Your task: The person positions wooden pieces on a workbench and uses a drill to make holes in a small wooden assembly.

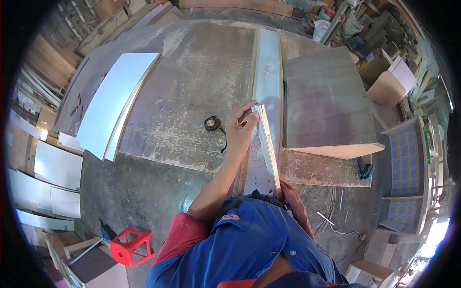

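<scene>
A narrow wooden strip (269,144), pale along its edge, slants from the middle of the view down to my waist. My left hand (242,126) pinches its far end between thumb and fingers. At the near end, my right hand (294,201) grips the strip low by my body, its fingers partly hidden. Beneath the strip runs a long white board (269,62) with wooden edges, speckled with debris. A black tape measure (211,124) lies on the worn tabletop (192,86) left of my left hand.
White panels (117,93) are stacked at the table's left. A large brown panel piece (331,101) stands at the right, a teal power tool (366,169) by its near corner. A red stool (130,247) stands on the floor at lower left. Shelving (403,158) borders the right.
</scene>
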{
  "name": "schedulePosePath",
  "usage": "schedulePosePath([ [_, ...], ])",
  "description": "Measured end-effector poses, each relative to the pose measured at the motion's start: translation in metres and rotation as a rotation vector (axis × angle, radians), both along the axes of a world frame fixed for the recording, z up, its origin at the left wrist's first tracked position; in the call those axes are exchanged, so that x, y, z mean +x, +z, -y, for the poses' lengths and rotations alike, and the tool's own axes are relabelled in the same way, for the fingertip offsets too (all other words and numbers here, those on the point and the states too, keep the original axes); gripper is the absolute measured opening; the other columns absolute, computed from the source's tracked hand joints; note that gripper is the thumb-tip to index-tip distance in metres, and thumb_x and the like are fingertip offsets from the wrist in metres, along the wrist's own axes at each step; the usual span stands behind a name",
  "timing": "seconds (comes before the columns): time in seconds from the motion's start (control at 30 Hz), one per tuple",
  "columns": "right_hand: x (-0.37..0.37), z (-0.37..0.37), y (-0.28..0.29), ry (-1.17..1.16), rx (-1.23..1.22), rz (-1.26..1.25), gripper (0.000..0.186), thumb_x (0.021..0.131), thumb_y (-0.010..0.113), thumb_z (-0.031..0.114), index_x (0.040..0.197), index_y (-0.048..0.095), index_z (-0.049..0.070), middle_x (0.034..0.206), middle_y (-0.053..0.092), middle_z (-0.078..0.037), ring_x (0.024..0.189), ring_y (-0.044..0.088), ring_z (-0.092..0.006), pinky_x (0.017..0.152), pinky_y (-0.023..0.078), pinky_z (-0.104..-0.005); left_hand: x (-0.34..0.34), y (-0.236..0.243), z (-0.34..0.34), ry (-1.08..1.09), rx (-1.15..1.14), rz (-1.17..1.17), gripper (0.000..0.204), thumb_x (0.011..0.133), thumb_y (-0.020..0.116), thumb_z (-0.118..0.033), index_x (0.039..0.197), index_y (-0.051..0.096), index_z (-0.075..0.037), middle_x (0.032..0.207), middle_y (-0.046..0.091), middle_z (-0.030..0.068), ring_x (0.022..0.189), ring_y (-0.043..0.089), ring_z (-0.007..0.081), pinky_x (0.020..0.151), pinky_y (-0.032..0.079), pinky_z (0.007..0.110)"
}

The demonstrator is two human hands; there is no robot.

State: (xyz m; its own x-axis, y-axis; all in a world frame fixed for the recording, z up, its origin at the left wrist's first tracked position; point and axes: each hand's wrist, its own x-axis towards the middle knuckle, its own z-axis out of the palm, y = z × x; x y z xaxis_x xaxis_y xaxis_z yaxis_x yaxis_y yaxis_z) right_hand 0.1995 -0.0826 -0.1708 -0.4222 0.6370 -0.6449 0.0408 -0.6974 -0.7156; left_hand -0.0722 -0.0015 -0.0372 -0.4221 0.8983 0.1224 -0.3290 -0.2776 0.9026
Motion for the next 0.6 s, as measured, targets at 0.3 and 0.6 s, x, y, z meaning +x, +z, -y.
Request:
schedulePosePath([
  [0.3,-0.003,-0.002,-0.021,0.036,0.061,0.074,0.042,0.101,0.054,0.038,0.126,0.058,0.006,0.089,0.066,-0.003,0.069,0.060,-0.0103,0.061,0.049,-0.0244,-0.018,-0.008,0.007,-0.022,-0.015,0.072,0.042,0.092,0.062,-0.008,0.133,0.055,0.000,0.125,0.059,0.0092,0.111,0.058,0.0161,0.097,0.048,0.032],
  [0.6,-0.024,-0.027,0.014,0.151,0.314,0.210,0.044,0.095,0.064,0.033,0.130,0.060,0.007,0.094,0.070,-0.009,0.077,0.065,-0.0142,0.064,0.054,-0.0282,0.017,-0.112,-0.020,0.046,-0.072,0.165,0.032,0.093,0.060,-0.008,0.125,0.054,-0.002,0.100,0.059,0.0026,0.084,0.056,0.0082,0.070,0.047,0.025],
])
